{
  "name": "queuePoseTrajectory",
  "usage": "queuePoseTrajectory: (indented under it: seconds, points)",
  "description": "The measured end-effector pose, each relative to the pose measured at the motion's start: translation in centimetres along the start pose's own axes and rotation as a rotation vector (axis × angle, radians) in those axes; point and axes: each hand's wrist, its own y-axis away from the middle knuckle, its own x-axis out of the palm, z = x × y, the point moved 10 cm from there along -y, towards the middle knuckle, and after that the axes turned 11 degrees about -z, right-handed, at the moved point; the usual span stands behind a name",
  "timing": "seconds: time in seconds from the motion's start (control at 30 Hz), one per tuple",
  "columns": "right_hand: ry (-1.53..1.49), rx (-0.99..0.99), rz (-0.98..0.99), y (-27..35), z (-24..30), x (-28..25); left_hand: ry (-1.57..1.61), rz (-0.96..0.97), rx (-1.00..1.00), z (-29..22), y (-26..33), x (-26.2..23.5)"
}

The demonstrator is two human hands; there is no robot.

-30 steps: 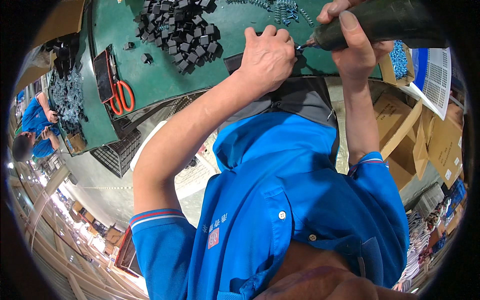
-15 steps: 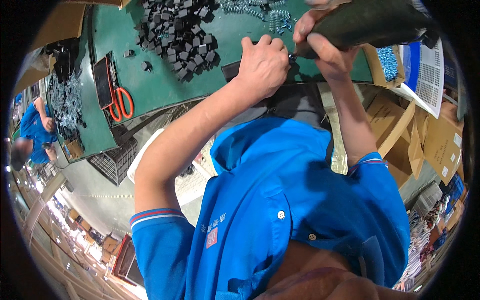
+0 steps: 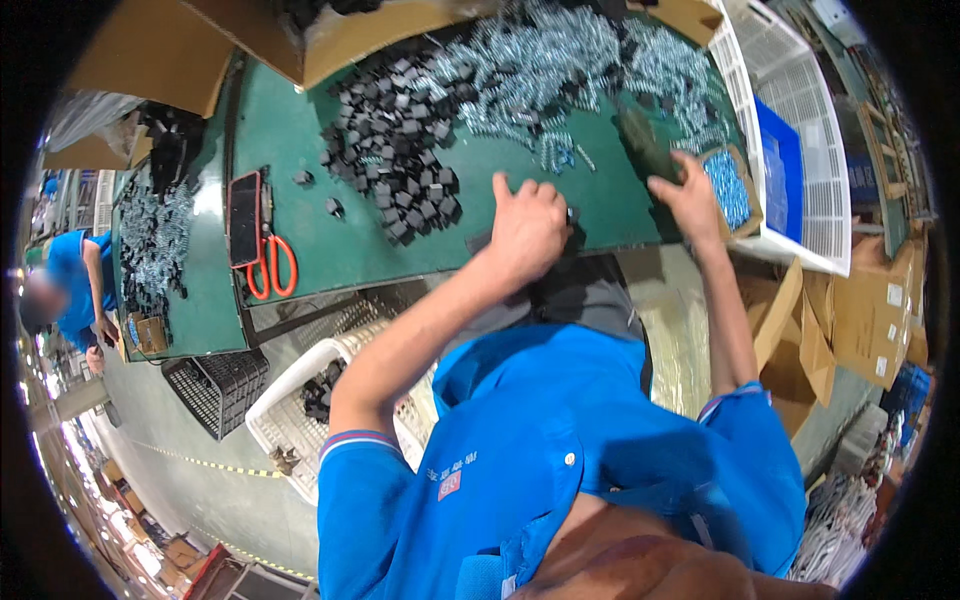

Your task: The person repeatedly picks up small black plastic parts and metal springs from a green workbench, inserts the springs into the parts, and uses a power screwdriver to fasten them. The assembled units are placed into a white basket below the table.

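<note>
Noted green surface [image 3: 345, 265], near edge curving just under the hands, both forearms crossing it. Found bare green in three places: a strip left of the block pile, a band between pile and left hand [image 3: 530, 230], and a gap between both hands. Judged tightest on the right: small carton [image 3: 754, 215] of little blue pieces just beside the right hand [image 3: 692, 200], then white plastic basket [image 3: 830, 225] standing at that end. Far side bounded by a spread of pale blue coiled metal pieces [image 3: 540, 65] and a cardboard flap [image 3: 375, 45].

Located dark bar [image 3: 480, 242] under the left hand, close to the near edge, lying crosswise; short ends showing either side of the palm. Read left hand as clasped over it, forefinger extended; exact fingertip contact hidden. Right hand well apart from the bar, thumb and forefinger spread beside dark power driver [image 3: 642, 145], blurred. Cannot tell whether gripped or let go.

Recorded black block pile [image 3: 415, 190] left of and beyond the left hand, with two loose blocks farther left. Beyond those, phone [image 3: 244, 220] and orange-handled scissors [image 3: 280, 270], side by side near the left seam.
</note>
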Motion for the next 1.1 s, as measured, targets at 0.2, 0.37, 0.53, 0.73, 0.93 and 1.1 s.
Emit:
queuePoseTrajectory:
  seconds: [0.2, 0.37, 0.53, 0.73, 0.93, 1.1]
  points:
    - [-0.026, 0.031, -0.288, -2.1, -1.3, -10.2, -0.118, -0.094, -0.336, 5.2, 9.6, -12.7]
    - [0.615, -0.08, -0.066, -2.2, -5.4, -8.6, -0.649, 0.671, -0.745, 16.4, 28.3, -12.0]
    - [0.587, -0.078, -0.027, -2.8, -5.2, -6.7, -0.219, 0.151, -0.503, 13.7, 13.8, -12.3]
    - [0.372, 0.086, -0.055, -2.3, -6.8, -8.0, 0.347, -0.257, -0.329, 19.8, -16.6, -8.1]
    - [-0.149, 0.131, -0.332, 0.3, -8.8, -10.3, 0.021, -0.286, -0.456, 22.2, -33.5, -4.3]
    - [-0.724, 0.54, -0.362, 8.4, -9.2, -10.6, -0.268, 0.253, -0.351, 16.8, -34.5, -3.4]
